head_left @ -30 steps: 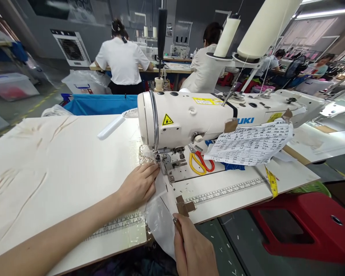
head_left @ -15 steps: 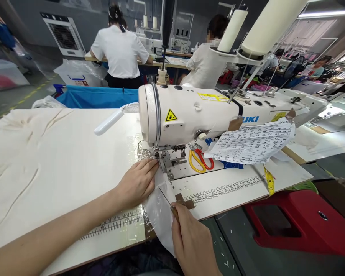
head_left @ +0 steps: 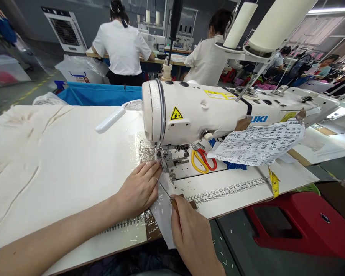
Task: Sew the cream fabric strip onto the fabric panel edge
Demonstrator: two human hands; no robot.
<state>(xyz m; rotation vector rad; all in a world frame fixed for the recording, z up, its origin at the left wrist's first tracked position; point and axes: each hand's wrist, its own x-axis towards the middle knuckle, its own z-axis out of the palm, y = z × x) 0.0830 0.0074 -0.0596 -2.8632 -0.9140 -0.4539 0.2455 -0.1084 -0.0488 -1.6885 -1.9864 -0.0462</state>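
Observation:
My left hand (head_left: 139, 188) rests on the white fabric (head_left: 163, 214), its fingers together and bent, its fingertips just beside the presser foot (head_left: 161, 155) of a white sewing machine (head_left: 186, 111). Its thumb is hidden underneath. Closed round the wooden handle of an awl (head_left: 173, 201) is my right hand (head_left: 191, 230). The thin metal point of the awl reaches up and left over the fabric, close to my left fingers. From there the fabric hangs down over the table's front edge between my hands.
Scissors (head_left: 202, 161) with yellow and red handles lie under the machine arm. A handwritten sheet (head_left: 258, 143) is taped to the machine. A tape measure (head_left: 273, 182) hangs off the table edge, above a red stool (head_left: 304, 222). Pale cloth (head_left: 14, 161) lies at left. Co-workers (head_left: 122, 48) sit beyond.
The fabric's hanging end has drawn up a little toward the machine and lies narrower. The awl tip has shifted slightly up and left, closer to my left hand. The view has shifted slightly.

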